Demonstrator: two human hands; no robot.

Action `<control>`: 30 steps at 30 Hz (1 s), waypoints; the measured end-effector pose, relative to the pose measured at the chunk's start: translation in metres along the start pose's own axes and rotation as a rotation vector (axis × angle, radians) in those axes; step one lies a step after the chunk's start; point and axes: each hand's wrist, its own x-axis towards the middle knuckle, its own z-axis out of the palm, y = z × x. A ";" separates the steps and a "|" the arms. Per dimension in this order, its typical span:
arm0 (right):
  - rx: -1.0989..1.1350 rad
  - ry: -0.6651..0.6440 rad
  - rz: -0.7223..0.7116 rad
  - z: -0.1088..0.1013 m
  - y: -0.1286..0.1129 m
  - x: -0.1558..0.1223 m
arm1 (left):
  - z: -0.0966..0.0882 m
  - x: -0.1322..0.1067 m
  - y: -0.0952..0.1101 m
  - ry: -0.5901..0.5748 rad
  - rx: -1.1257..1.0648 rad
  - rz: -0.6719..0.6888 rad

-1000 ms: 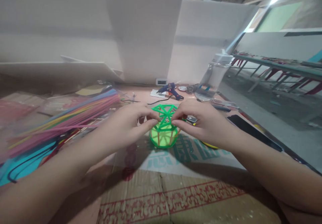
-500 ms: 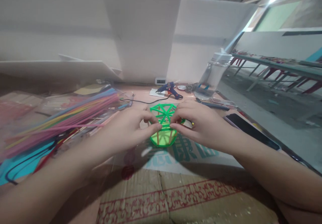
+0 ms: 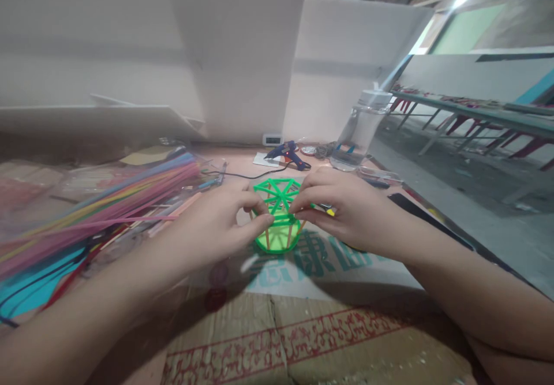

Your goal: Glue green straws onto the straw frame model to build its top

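Observation:
A small green frame (image 3: 277, 216) built of straws and thin wooden sticks stands on flattened cardboard (image 3: 303, 327); it has a spoked round top and a round base. My left hand (image 3: 212, 223) pinches its left rim between thumb and fingers. On the opposite side my right hand (image 3: 341, 209) grips the right rim the same way, and something small and yellow shows under its fingers. Both hands are closed on the frame.
A long bundle of coloured straws (image 3: 99, 209) lies at the left. Behind the frame are a blue glue gun (image 3: 285, 154) with its black cord, a clear water bottle (image 3: 359, 131) and a black phone (image 3: 428, 223) at the right. White boards (image 3: 242, 56) stand at the back.
Both hands stay on the green frame and have shifted slightly left with it. My fingers have re-gripped a little along the rim.

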 end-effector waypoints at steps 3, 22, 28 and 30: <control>0.007 -0.038 -0.001 0.003 -0.001 0.000 | 0.001 0.000 0.000 0.009 0.015 0.003; -0.092 -0.025 -0.038 0.005 -0.003 0.001 | -0.005 -0.005 -0.002 0.048 0.153 0.294; -0.066 -0.018 -0.034 0.003 -0.005 0.001 | -0.002 -0.005 -0.001 0.064 0.201 0.298; -0.055 0.000 -0.042 0.003 -0.006 0.001 | -0.001 -0.005 0.000 0.071 0.210 0.304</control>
